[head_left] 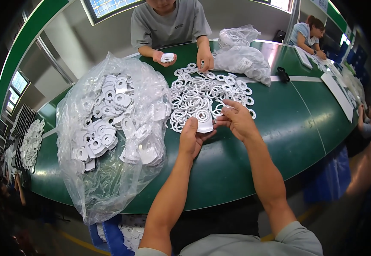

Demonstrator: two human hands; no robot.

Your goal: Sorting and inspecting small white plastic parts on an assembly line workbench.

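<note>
My left hand (192, 137) is closed on a flat white plastic plate (204, 126) with a rounded end, and a white ring shape shows on its face. Just to the right, my right hand (239, 121) pinches a thin white ring (218, 113) between thumb and fingers. Both hands are at the near edge of a loose pile of white rings (192, 94) on the green table (206, 170). Left of my hands, a large clear plastic bag (108, 187) lies spread around many white plates (107, 136) with round holes.
Across the table a co-worker (168, 25) holds a white part in one hand and touches the rings with the other. Bagged white parts (243, 59) and a small black object (283, 74) lie behind the pile. Another person (309, 36) sits far right. Blue bins (115, 234) stand below.
</note>
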